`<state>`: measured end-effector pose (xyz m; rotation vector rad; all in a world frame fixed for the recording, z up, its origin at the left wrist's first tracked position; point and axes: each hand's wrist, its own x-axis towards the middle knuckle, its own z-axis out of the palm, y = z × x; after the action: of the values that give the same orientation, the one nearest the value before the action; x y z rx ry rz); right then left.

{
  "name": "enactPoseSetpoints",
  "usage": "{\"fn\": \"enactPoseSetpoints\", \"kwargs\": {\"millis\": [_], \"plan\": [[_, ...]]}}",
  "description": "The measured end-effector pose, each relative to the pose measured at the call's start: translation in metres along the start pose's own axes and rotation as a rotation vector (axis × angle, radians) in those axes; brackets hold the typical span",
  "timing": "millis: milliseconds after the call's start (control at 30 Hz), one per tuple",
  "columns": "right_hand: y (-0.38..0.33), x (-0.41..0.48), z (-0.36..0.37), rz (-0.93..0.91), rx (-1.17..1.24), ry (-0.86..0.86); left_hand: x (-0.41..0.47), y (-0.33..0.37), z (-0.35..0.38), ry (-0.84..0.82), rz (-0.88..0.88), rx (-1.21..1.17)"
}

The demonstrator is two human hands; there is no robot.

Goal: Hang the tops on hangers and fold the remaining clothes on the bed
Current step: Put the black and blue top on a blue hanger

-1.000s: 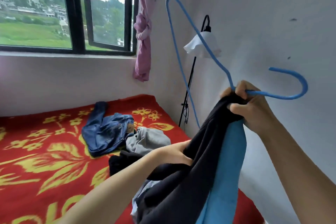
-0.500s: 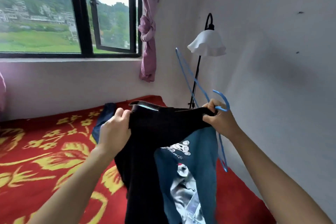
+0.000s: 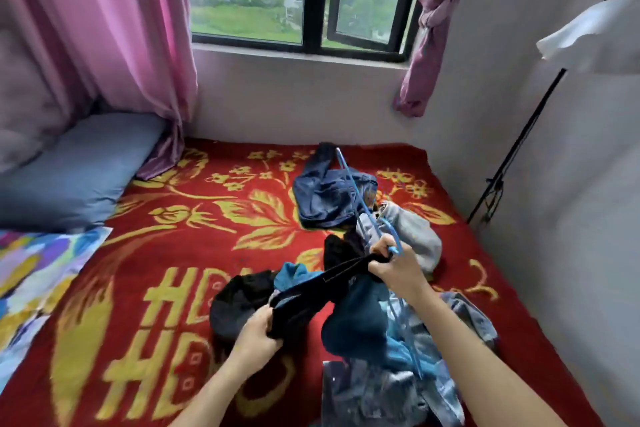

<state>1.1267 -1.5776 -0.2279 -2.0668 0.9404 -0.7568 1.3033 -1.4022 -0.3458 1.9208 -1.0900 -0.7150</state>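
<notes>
Hanging step: above the near-right part of the red floral bed (image 3: 173, 288), a black-and-blue top (image 3: 349, 315) meets a blue hanger (image 3: 356, 199), right hand (image 3: 391, 265) clamping both, left hand (image 3: 256, 336) clamping cloth; next, probably, threading the hanger into the neckline.
</notes>
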Motion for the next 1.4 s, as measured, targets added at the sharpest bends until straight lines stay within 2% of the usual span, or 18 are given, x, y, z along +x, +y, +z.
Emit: {"fn": "enactPoseSetpoints", "kwargs": {"millis": [100, 167, 300, 467, 567, 667, 800, 933, 1033, 1167, 1300, 1400], "plan": [[0.015, -0.019, 0.032, 0.082, 0.046, -0.079, -0.021, -0.04, 0.017, -0.089, -0.132, -0.061], [0.019, -0.029, 0.043, 0.13, 0.097, -0.114, -0.032, -0.051, 0.024, -0.107, -0.291, -0.122], [0.021, -0.044, 0.051, 0.218, 0.164, -0.135, -0.053, -0.055, 0.035, -0.121, -0.496, -0.407], [0.013, -0.061, 0.046, 0.264, 0.235, -0.113, -0.055, -0.066, 0.042, -0.181, -0.553, -0.558], [0.01, -0.07, 0.04, 0.256, 0.283, -0.06, -0.046, -0.059, 0.042, -0.225, -0.478, -0.583], [0.011, -0.076, 0.032, 0.266, 0.338, -0.013, -0.034, -0.047, 0.039, -0.267, -0.366, -0.443], [0.024, -0.087, 0.024, 0.324, 0.343, 0.077, -0.029, -0.048, 0.034, -0.135, -0.27, -0.28], [0.044, -0.099, 0.02, 0.415, 0.339, 0.11, -0.037, -0.041, 0.011, -0.053, -0.185, -0.257], [0.047, -0.099, 0.017, 0.417, 0.341, 0.147, -0.041, -0.03, -0.018, -0.014, -0.1, -0.226], [0.019, -0.082, 0.003, 0.274, 0.372, 0.185, -0.05, 0.028, -0.071, 0.107, 0.037, -0.193], [-0.03, -0.058, -0.03, 0.051, 0.413, 0.21, -0.07, 0.099, -0.124, 0.363, 0.242, -0.135], [-0.054, -0.04, -0.052, -0.095, 0.4, 0.173, -0.081, 0.123, -0.147, 0.406, 0.319, -0.284]]}}
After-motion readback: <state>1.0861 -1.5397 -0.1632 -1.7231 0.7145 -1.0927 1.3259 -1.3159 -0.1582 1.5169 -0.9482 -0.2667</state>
